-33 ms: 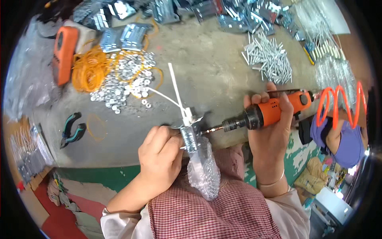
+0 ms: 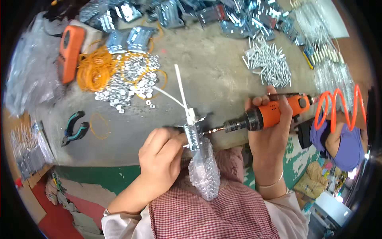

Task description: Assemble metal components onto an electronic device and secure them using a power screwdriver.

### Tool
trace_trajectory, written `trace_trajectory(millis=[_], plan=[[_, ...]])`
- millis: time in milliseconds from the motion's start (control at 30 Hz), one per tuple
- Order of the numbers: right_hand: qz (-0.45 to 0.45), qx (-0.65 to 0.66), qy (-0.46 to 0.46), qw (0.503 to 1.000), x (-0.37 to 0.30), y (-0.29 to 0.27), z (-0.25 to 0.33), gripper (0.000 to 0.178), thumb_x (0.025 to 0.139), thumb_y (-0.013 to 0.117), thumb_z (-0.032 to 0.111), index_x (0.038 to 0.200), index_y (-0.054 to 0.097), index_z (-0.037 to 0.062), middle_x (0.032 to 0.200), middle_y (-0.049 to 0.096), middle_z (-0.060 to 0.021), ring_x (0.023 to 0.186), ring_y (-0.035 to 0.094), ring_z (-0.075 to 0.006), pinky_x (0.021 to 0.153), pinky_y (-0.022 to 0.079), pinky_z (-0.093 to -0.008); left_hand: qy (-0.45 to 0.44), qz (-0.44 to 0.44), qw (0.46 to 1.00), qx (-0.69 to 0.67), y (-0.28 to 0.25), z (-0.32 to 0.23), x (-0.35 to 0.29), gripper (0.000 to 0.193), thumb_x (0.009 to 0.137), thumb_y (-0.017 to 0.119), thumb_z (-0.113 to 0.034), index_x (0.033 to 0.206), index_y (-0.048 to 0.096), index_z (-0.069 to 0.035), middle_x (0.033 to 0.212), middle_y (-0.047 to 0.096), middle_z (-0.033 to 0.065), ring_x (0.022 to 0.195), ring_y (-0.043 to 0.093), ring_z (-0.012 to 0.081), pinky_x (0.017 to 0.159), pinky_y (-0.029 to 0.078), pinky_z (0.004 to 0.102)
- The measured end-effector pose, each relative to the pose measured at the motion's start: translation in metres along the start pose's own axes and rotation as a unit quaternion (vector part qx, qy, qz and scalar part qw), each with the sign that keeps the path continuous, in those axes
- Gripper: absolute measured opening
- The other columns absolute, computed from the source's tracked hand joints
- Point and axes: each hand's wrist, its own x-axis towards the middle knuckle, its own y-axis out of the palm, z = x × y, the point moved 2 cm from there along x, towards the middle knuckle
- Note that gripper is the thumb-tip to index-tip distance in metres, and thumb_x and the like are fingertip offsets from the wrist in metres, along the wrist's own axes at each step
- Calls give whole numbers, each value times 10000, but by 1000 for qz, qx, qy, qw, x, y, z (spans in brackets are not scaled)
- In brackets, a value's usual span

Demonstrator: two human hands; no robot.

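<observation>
My right hand [image 2: 272, 119] is wrapped round an orange and black air screwdriver [image 2: 270, 115], held level with its bit pointing left. The bit tip meets or nearly meets the right side of a metal bracket assembly [image 2: 192, 137] at the table's front edge. From the left, my left hand [image 2: 161, 151] grips this assembly, its fingers closed; their tips are partly hidden. Two white wires [image 2: 180, 85] stick out from the assembly's far end. Clear bubble wrap [image 2: 203, 175] covers its near end, which hangs over my checked apron [image 2: 215, 215].
Washers or nuts [image 2: 123, 85] and orange rubber bands [image 2: 94, 71] lie left, near pliers [image 2: 74, 129] and an orange tool [image 2: 71, 53]. Screws [image 2: 268, 65] are heaped at right; metal brackets [image 2: 171, 14] line the back. A coiled orange hose [image 2: 336, 105] runs right, near another person [image 2: 340, 139].
The tabletop and its things sit slightly farther right in the picture. My hands, the air screwdriver and the bracket assembly keep almost the same places relative to each other.
</observation>
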Motion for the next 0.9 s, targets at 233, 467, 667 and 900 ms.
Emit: trace_trajectory(millis=[233, 467, 667, 900], plan=[[85, 0, -103, 991, -18, 14, 37, 463, 930, 530, 335, 1248, 423, 15, 883, 537, -63, 837, 523, -181, 839, 446, -358, -177, 137, 968, -111, -5, -36, -30, 913, 815, 657, -163, 1469, 49, 33, 1090, 623, 239, 873, 670, 316, 810, 511, 342], [59, -614, -285, 734, 24, -31, 144, 558, 855, 649, 198, 1314, 423, -26, 972, 582, -119, 891, 565, -211, 823, 454, -327, -286, -12, 793, -538, -6, -22, -52, 688, 840, 614, -60, 1431, 281, 54, 1391, 434, 156, 1286, 414, 226, 1075, 299, 348], [-82, -827, -330, 447, 69, -91, 153, 566, 783, 673, 100, 1303, 476, 0, 1060, 562, -226, 1008, 541, -376, 898, 424, -431, -165, 4, 909, -383, -31, -14, -47, 631, 823, 618, -48, 1403, 376, 8, 1327, 500, 167, 1219, 489, 252, 1023, 360, 342], [219, -646, -468, 562, -47, 39, 113, 513, 715, 743, 225, 1155, 591, 8, 1094, 574, -179, 1069, 534, -371, 911, 442, -388, 64, 93, 991, 78, -59, -48, -30, 587, 696, 596, -1, 1273, 528, -85, 921, 548, 90, 863, 557, 246, 752, 446, 373]])
